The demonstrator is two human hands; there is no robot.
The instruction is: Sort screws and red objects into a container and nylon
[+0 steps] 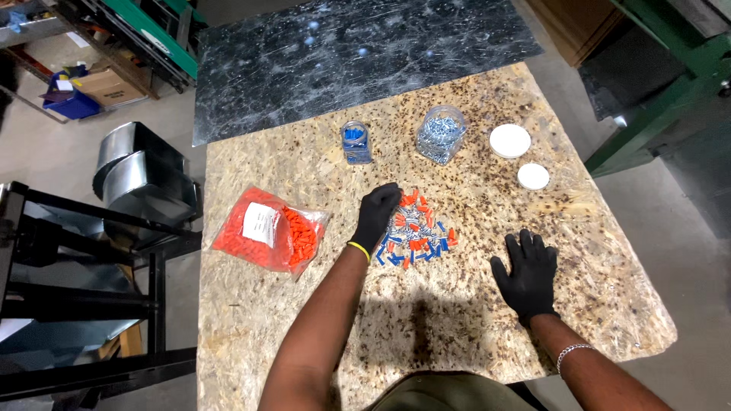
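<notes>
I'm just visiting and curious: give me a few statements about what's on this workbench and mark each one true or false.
1. The left hand touches the mixed pile of orange, blue and silver small parts. True.
2. The right hand holds a jar. False: it lies flat on the board table, holding nothing.
3. The bag of orange parts lies left of the pile. True.
4. Both clear jars have their lids on. False: the small jar and large jar stand open; two white lids lie apart.
</notes>
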